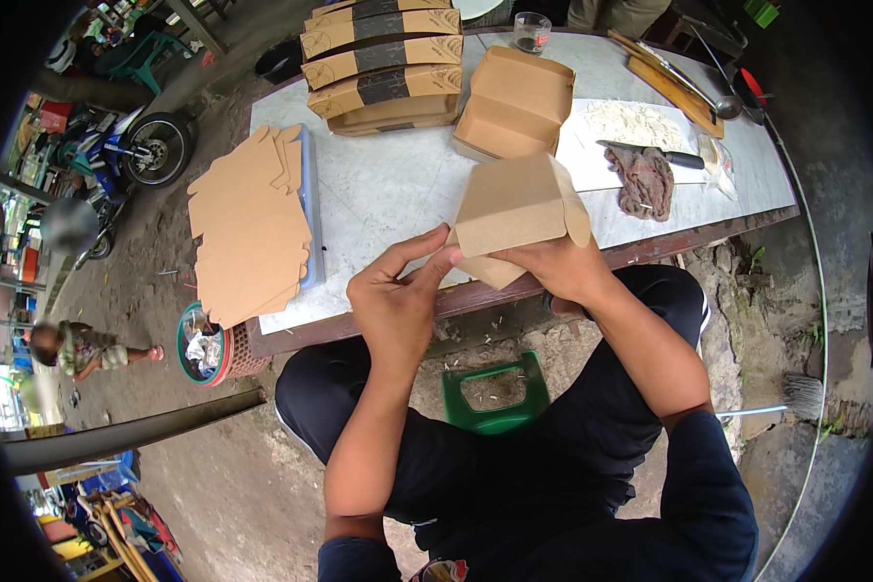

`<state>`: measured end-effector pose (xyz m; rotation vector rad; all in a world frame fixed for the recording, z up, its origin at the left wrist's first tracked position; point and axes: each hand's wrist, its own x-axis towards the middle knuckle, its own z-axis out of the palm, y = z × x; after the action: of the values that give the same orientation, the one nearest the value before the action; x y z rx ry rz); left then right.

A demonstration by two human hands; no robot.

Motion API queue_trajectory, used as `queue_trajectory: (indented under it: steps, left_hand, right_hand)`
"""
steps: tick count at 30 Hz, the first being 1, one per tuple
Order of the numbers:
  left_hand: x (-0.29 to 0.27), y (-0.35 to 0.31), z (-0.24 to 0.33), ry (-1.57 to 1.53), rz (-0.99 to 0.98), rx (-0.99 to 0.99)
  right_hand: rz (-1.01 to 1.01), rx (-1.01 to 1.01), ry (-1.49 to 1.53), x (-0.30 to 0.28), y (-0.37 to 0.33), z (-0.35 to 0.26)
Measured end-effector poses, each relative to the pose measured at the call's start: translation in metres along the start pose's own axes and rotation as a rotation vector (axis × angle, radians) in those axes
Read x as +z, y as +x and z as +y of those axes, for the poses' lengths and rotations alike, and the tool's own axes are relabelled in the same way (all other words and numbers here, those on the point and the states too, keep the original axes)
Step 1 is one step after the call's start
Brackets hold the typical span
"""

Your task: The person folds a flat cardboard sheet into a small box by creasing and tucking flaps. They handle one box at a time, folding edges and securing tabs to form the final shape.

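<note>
Marbled tabletop [378,194]: bright, diffuse daylight, soft shadows
Trousers [601,388]: near-black, detail sunk
Far left: blown-out highlights
Rim: black, straight edges bowed

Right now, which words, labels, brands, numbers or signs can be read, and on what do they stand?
None reads clearly enough to quote.
Stacked cardboard boxes: dark bands and line drawings; any lettering too small.
Motorcycle: any markings too small.
Emblem at the lower edge: cut off, unreadable.
Held cardboard box: no print visible.
</note>
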<state>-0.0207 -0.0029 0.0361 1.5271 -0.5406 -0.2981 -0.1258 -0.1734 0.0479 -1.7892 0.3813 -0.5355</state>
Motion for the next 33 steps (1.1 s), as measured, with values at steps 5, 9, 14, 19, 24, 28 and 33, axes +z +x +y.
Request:
queue_trajectory:
  steps: [5,9,14,19,24,28,33]
  left_hand:
    - [0.011,-0.003,-0.004,-0.013,0.051,0.015]
    - [0.014,-0.004,-0.004,-0.065,0.071,0.022]
    - [0.016,-0.001,-0.016,-0.144,0.015,0.084]
    - [0.018,-0.006,-0.013,-0.532,-0.182,-0.131]
    - [0.016,-0.004,-0.011,-0.373,-0.137,-0.188]
    - [-0.003,0.008,-0.007,-0.670,0.004,-0.188]
    - [-0.016,0.012,-0.004,-0.692,-0.124,-0.372]
  right_hand:
    - [-0.120,0.136,0.131,-0.002,0.006,-0.001]
    - [-0.083,0.115,0.201,0.001,0.006,-0.005]
    - [-0.040,-0.040,0.050,0.005,0.003,-0.014]
    - [-0.119,-0.256,-0.201,0.003,-0.005,-0.007]
    - [-0.333,-0.087,-0.112,-0.031,-0.002,-0.028]
    - [-0.155,-0.112,-0.167,-0.071,0.002,-0.028]
    - [-0.008,-0.091,-0.094,-0.074,-0.002,-0.002]
